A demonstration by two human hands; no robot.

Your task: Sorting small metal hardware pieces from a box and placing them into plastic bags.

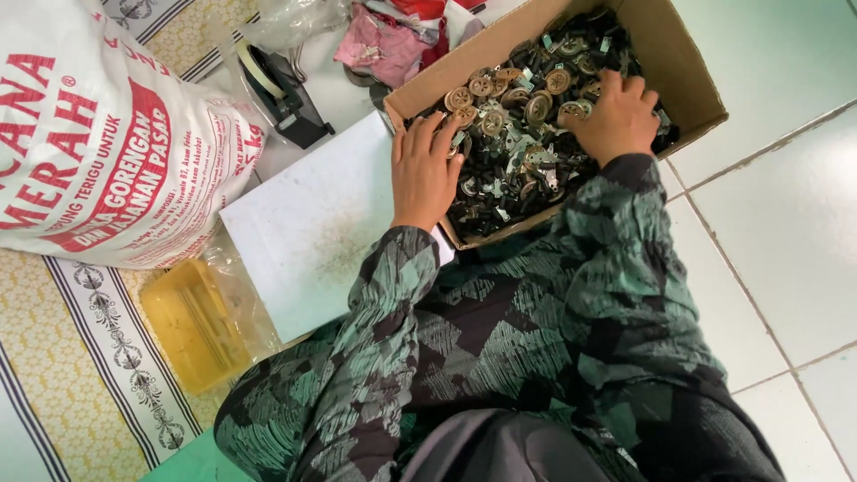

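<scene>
I am digging through the open brown cardboard box [687,85] full of small metal and plastic parts, round tan wheels and dark bits all mixed up [522,134]. I think I am at the sorting step, feeling for the pieces I want. Next I would need to pinch one piece out of the pile without dragging the others along.

My left hand [423,170] lies flat, fingers [427,134] spread a little, tips on the parts at the box's near corner; it holds nothing. My right hand [619,116] is deeper in the box, fingers curled down into the pile. It may be gripping something, but I cannot tell, because the fingertips are hidden

The box sits on the white tiled floor [786,223], just beside a flat white board [312,232]
</scene>
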